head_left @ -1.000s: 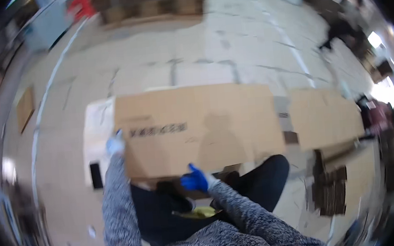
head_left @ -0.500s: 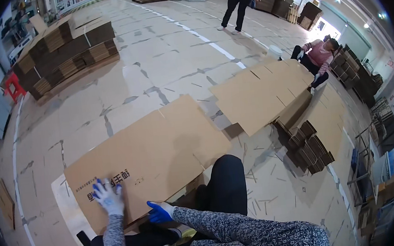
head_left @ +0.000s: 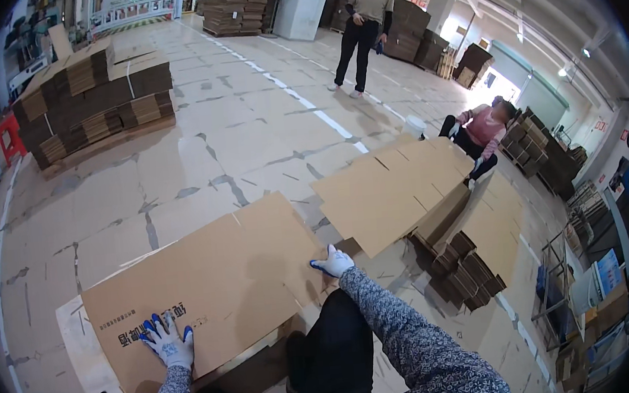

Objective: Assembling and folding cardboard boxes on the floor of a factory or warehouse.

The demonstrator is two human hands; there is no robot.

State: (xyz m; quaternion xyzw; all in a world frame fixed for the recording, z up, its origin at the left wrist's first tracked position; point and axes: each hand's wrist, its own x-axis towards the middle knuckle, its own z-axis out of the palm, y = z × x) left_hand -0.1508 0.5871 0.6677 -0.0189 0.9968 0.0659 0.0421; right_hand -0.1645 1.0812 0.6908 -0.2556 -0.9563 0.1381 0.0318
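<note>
A large flat brown cardboard sheet (head_left: 217,280) lies on the floor in front of my legs. My left hand (head_left: 169,342), in a white glove with blue fingertips, presses flat on its near left part with fingers spread. My right hand (head_left: 333,262), gloved the same way, rests on the sheet's right edge, fingers on the cardboard. Whether the right hand grips the edge or just touches it is unclear. Both sleeves are grey knit.
More flat cardboard sheets (head_left: 392,190) lie to the right, with a bundle of small folded pieces (head_left: 463,273) beside them. A seated person (head_left: 484,129) works at the far right; another person (head_left: 363,27) stands beyond. Stacked cardboard (head_left: 92,96) sits on a pallet at the far left.
My head has lifted, so the view now takes in the hall. My right hand has moved from near my lap out to the sheet's right edge. My left hand stays on the cardboard.
</note>
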